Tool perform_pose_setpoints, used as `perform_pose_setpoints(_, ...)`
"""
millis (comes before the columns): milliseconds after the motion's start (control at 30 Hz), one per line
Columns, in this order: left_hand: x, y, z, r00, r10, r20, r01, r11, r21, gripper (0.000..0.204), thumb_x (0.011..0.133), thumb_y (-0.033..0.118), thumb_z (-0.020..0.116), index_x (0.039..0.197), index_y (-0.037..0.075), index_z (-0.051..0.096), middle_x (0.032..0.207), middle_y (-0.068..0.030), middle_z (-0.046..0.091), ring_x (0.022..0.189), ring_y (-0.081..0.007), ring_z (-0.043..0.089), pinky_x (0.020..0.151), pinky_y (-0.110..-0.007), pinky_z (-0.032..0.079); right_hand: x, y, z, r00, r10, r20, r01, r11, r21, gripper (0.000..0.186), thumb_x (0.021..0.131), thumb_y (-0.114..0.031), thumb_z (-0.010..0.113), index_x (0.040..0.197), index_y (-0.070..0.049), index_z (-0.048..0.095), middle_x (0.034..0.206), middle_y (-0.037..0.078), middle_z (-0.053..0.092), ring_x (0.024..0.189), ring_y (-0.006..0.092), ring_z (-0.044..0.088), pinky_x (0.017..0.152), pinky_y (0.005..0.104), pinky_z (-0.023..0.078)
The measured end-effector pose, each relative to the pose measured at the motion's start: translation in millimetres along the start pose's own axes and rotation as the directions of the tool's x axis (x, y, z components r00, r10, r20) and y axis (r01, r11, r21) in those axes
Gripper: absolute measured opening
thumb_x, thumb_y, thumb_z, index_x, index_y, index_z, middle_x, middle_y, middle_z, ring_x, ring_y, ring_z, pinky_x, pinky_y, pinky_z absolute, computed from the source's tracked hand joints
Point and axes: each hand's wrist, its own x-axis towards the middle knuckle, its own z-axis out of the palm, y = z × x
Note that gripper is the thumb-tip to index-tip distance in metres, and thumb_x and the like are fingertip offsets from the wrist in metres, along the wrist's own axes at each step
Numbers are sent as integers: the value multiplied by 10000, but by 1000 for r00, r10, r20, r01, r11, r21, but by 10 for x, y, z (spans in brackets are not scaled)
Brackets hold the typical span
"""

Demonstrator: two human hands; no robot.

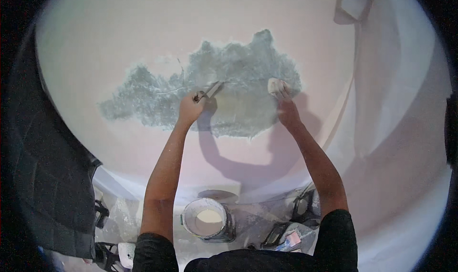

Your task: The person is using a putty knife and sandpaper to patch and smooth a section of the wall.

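Both of my arms reach up to a pale pinkish wall (143, 29) with a large, ragged grey patch (234, 62). My left hand (191, 109) is closed around a flat-bladed trowel (210, 90), seen nearly edge-on, its blade at the middle of the patch. A thin crack-like line runs across the grey area. Near the patch's right end, my right hand (288, 109) presses a pale, wadded cloth or sponge (276, 86) to the surface with its fingers. Which of the two it is, I cannot tell.
Below the wall stands a bucket (190, 220) with pale liquid inside. Dark stand-like items (281, 231) sit on the spattered floor at lower right. A dark curtain-like sheet (47, 176) hangs at left. A wall edge and a projecting piece (353, 5) are at right.
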Motion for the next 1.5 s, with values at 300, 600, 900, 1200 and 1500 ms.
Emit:
perform_pose_setpoints(300,-213,-334,-1201,997,60,-43,-38,919,394,293,875,259,505,924,8,646,871,-265,628,874,-464,594,759,-527,462,79,-355,403,983,109,-145,-121,989,-82,759,681,139,465,1418,-24,383,1522,241,254,1432,429,161,1176,479,195)
perform_pose_setpoints(600,-128,-1107,-2090,987,-78,-142,139,857,497,328,902,271,488,973,-28,600,912,-305,624,904,-487,596,776,-542,467,433,-1137,1069,949,242,-203,-234,970,62,775,702,159,464,1448,-9,340,1515,251,271,1434,425,169,1169,470,204)
perform_pose_setpoints(900,-157,-1538,-2696,995,-21,-101,52,948,314,295,899,226,485,894,-56,571,857,-325,608,846,-486,601,725,-514,467,935,-2203,1859,898,294,-327,-321,947,-29,689,791,97,411,1466,-20,333,1510,258,286,1419,453,192,1168,470,180)
perform_pose_setpoints(1200,-367,-1951,-2835,989,-110,-101,84,970,-229,285,1005,238,447,989,-40,504,714,-180,543,650,-309,547,571,-403,414,1006,-3286,2295,902,345,-261,-330,939,100,586,869,35,421,1447,-40,359,1538,212,252,1433,407,182,1145,427,270)
perform_pose_setpoints(1500,-1016,-1490,-3060,877,-480,6,329,592,-735,218,1019,250,465,1165,93,422,699,-4,484,447,-69,436,369,-226,348,444,-3383,2005,634,724,-272,-627,687,367,307,928,-124,480,1157,39,604,969,220,636,899,312,609,832,354,458)
